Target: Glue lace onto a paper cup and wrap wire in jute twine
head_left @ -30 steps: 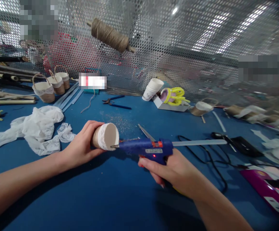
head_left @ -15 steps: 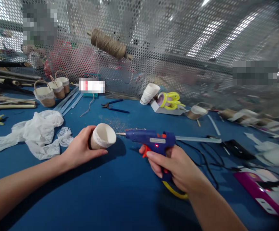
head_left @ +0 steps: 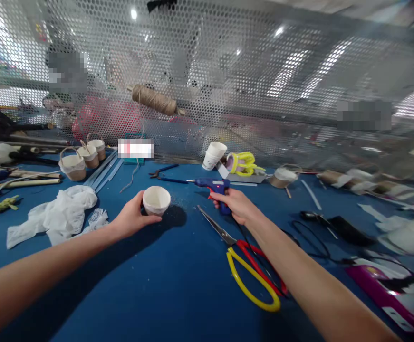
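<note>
My left hand (head_left: 133,216) is wrapped round a small paper cup (head_left: 156,200), its white mouth tipped toward me. A band of white lace seems to circle its upper part. In my right hand (head_left: 235,204) is a blue hot glue gun (head_left: 210,184) with a red trigger and a lit red light, its nozzle pointing left, apart from the cup and near the pliers (head_left: 167,174). Scissors (head_left: 233,242) with one yellow and one red handle lie on the table, partly under my right forearm. White lace (head_left: 64,209) is heaped left of my left hand.
Small handled baskets (head_left: 73,167) stand at the back left beside clear glue sticks (head_left: 103,168). A twine spool (head_left: 153,99) hangs on the perforated metal screen (head_left: 207,61). Stacked paper cups (head_left: 214,156) stand at the back. A purple power strip (head_left: 374,289) and black cables lie at right.
My right hand has carried the glue gun away from me toward the back of the table, uncovering the scissors. The cup's mouth now faces more toward me. The camera view has tilted up.
</note>
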`<state>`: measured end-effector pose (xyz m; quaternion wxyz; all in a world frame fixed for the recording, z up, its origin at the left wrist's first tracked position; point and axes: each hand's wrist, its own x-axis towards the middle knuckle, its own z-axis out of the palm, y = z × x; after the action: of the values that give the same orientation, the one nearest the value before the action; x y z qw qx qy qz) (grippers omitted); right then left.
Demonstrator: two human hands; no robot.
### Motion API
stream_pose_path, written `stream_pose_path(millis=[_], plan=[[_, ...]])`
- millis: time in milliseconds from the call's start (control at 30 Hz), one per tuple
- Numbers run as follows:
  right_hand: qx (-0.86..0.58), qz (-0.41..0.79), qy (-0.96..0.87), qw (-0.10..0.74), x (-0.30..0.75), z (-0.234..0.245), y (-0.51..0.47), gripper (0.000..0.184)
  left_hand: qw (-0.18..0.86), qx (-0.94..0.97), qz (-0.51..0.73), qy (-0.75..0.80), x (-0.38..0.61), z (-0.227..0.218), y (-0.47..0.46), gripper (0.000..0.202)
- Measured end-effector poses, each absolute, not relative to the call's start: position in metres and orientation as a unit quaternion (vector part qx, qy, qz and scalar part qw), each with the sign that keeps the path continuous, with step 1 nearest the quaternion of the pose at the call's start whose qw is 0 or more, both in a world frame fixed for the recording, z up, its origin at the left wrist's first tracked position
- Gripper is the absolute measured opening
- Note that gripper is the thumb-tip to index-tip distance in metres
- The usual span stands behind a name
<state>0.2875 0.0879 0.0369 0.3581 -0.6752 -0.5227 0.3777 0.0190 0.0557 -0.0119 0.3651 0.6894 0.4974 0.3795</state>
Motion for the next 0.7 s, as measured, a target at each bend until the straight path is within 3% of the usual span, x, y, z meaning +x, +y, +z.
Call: stream_pose_path(millis=[133,500,700], plan=[[-0.736,0.262,-0.549,0.297,0.296,0.028,0.107,0.019,0.337,0.702,0.375,0.504,0.03,-0.013,0.082,0.059],[-0.764,0.046,-0.644,-0.006,0.317,0.038,0.121,0.03,0.303,0.755,0.305,0.495,0.019,-0.015,0.09,0.069],[-0.625,-0.036,-0.779,-0.038,0.264,0.067,0.169,0.026,0.228,0.784,0.284,0.503,0.011,-0.011,0.088,0.074]])
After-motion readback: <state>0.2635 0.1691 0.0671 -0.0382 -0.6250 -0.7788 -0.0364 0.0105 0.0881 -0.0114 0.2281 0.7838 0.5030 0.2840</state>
